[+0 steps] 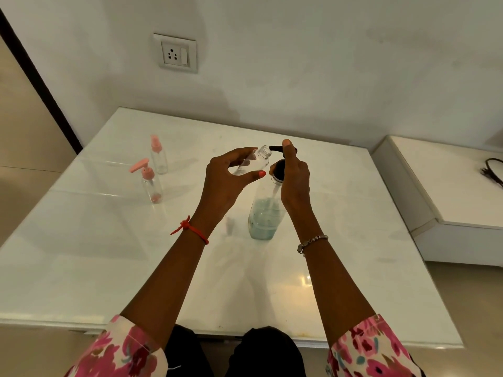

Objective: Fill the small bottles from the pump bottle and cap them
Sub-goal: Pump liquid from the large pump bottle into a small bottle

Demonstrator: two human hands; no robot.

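My left hand [227, 176] holds a small clear uncapped bottle [254, 160], tilted, with its open neck up against the black spout of the pump bottle. The large clear pump bottle [265, 213] stands on the white table [109, 262] and holds pale blue liquid in its lower part. My right hand [295, 176] grips its black pump head, with the thumb on top of the pump. Two more small clear bottles stand at the left: one with a pink pump top [149, 183] and one with a pink spray top [158, 156].
A wall with a power socket [177, 53] rises behind the table. A lower white ledge [449, 186] with a black cable [492, 170] lies to the right. The table's near edge is by my lap.
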